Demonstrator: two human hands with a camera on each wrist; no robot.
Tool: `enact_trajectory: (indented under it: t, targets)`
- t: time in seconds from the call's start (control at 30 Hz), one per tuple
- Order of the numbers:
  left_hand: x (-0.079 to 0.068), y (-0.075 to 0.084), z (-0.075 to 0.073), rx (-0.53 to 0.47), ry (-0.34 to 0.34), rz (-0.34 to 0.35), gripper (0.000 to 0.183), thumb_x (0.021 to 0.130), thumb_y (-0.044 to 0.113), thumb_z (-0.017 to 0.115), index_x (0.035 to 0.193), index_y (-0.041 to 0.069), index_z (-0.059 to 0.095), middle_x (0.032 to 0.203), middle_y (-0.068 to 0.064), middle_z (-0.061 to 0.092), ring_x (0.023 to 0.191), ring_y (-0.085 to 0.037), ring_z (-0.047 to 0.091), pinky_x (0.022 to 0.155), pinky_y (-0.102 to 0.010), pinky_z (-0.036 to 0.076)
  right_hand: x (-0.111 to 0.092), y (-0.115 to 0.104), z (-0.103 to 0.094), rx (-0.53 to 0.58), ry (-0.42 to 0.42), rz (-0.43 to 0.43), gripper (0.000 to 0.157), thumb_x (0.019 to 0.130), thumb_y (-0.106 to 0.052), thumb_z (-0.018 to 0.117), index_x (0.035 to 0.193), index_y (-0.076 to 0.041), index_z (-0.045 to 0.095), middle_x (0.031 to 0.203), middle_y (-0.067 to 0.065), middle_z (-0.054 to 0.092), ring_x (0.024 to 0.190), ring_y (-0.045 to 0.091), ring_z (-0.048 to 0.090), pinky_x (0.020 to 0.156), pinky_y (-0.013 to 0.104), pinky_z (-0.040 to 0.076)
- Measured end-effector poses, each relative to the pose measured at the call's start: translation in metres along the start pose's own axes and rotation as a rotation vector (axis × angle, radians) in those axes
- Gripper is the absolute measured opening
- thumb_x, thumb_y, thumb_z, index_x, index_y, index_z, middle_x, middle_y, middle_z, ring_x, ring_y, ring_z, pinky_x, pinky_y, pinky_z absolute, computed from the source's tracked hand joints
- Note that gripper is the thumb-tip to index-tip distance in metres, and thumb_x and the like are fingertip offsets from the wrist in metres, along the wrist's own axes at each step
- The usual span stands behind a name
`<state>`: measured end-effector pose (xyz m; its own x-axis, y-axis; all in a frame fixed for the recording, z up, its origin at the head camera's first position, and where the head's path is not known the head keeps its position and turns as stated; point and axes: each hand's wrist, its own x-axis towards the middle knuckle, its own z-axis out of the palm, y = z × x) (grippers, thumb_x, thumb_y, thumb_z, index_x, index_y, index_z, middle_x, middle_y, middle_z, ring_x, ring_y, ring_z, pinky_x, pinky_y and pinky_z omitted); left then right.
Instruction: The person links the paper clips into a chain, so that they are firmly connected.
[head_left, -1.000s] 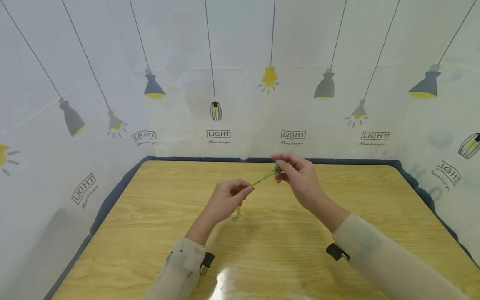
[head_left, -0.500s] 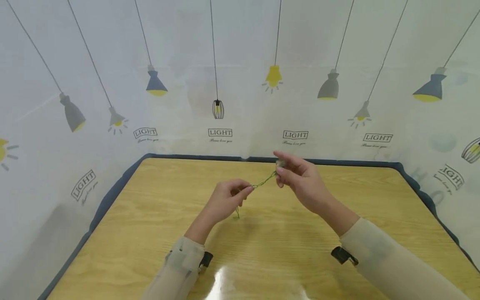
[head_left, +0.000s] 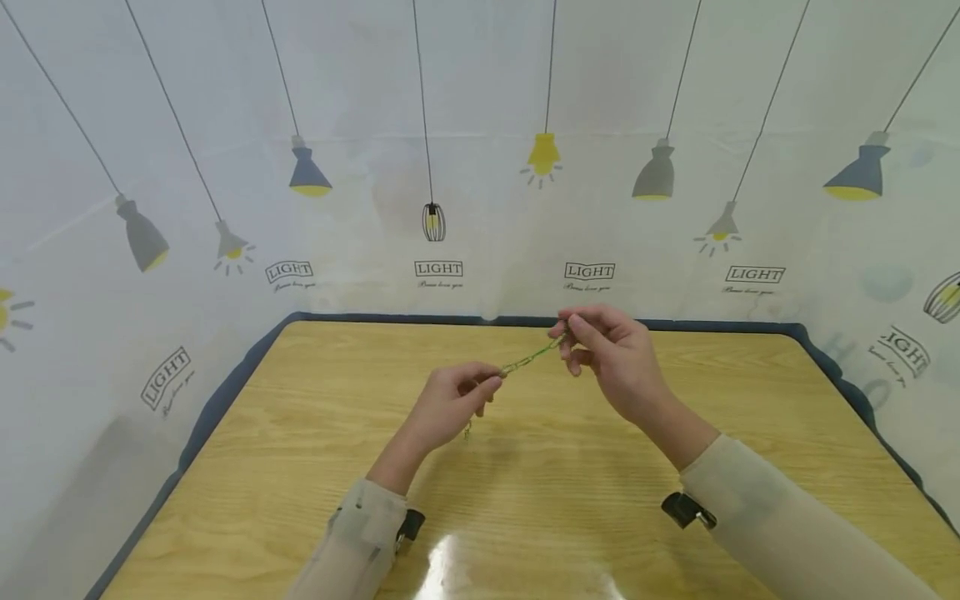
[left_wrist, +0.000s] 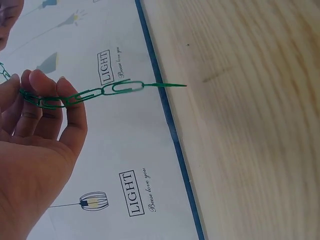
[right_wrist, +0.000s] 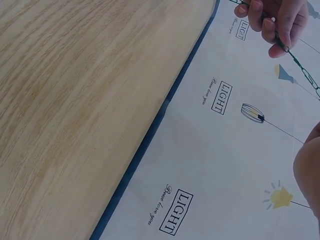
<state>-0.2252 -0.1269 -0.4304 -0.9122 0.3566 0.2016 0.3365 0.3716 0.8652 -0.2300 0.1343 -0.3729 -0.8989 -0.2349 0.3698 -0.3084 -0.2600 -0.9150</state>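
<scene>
A chain of green paper clips (head_left: pixel 528 358) stretches in the air between the two hands, rising toward the right. My left hand (head_left: pixel 448 404) pinches it between thumb and fingertips. Below that grip, the chain's loose tail hangs over the table; in the left wrist view these linked clips (left_wrist: pixel 122 87) extend past the curled fingers. At the upper end, my right hand (head_left: pixel 618 362) holds the chain between thumb and index finger, its other fingers loosely bent. The right wrist view catches the left hand (right_wrist: pixel 280 22) at the top and only part of the right hand (right_wrist: pixel 309 167) at the edge.
A light wooden table (head_left: pixel 555 500) lies beneath both hands. White curtain-like sheeting (head_left: pixel 487 192) printed with lamps and "LIGHT" labels surrounds its back and sides, with a dark blue border (head_left: pixel 390 317) along the table's edge.
My right hand has shifted slightly right, and the chain span between the hands has lengthened. Its index finger, raised half a second ago, has come back down to the thumb. The left hand stays nearly still.
</scene>
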Motion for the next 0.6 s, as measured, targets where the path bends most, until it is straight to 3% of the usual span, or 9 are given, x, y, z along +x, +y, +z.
enact_trajectory:
  t: [0.1,0.2,0.33,0.47,0.6]
  targets:
    - [0.0,0.001,0.001,0.009,-0.002,-0.005,0.026,0.111,0.026,0.061,0.13,0.014,0.074,0.1,-0.012,0.073,0.075,-0.016,0.064,0.065,-0.026,0.054,0.0,0.0,-0.001,0.013,-0.021,-0.027,0.025,0.111,-0.017,0.057,0.124,-0.01,0.077,0.088,-0.003,0.067,0.072,0.011,0.054,0.058,0.025,0.044]
    - [0.0,0.001,0.001,0.013,-0.005,-0.01,0.026,0.111,0.024,0.06,0.129,0.013,0.075,0.101,-0.016,0.073,0.074,-0.016,0.064,0.065,-0.025,0.054,0.001,-0.001,-0.003,0.024,-0.07,-0.016,0.032,0.112,-0.018,0.054,0.137,-0.007,0.072,0.088,-0.002,0.058,0.073,0.012,0.046,0.06,0.027,0.038]
    - [0.001,0.001,0.001,0.009,-0.005,-0.018,0.026,0.11,0.023,0.061,0.13,0.013,0.075,0.103,-0.019,0.073,0.074,-0.015,0.064,0.064,-0.025,0.053,0.001,-0.004,-0.007,0.016,-0.144,0.016,0.039,0.113,-0.016,0.052,0.148,-0.001,0.061,0.096,-0.002,0.06,0.079,0.011,0.049,0.064,0.025,0.043]
    - [0.0,0.001,0.0,0.01,-0.002,-0.016,0.026,0.11,0.022,0.062,0.13,0.012,0.075,0.105,-0.021,0.073,0.073,-0.014,0.064,0.063,-0.025,0.053,0.002,-0.008,-0.008,-0.03,-0.1,-0.007,0.031,0.109,-0.006,0.058,0.136,0.006,0.067,0.099,-0.002,0.073,0.077,0.009,0.058,0.063,0.022,0.049]
    - [-0.001,-0.001,0.0,0.02,-0.001,-0.003,0.026,0.11,0.022,0.061,0.129,0.01,0.075,0.104,-0.021,0.074,0.074,-0.018,0.066,0.064,-0.025,0.053,0.003,-0.011,-0.011,-0.048,0.005,-0.004,0.013,0.106,-0.006,0.065,0.114,0.001,0.073,0.099,-0.001,0.08,0.068,0.009,0.065,0.055,0.02,0.051]
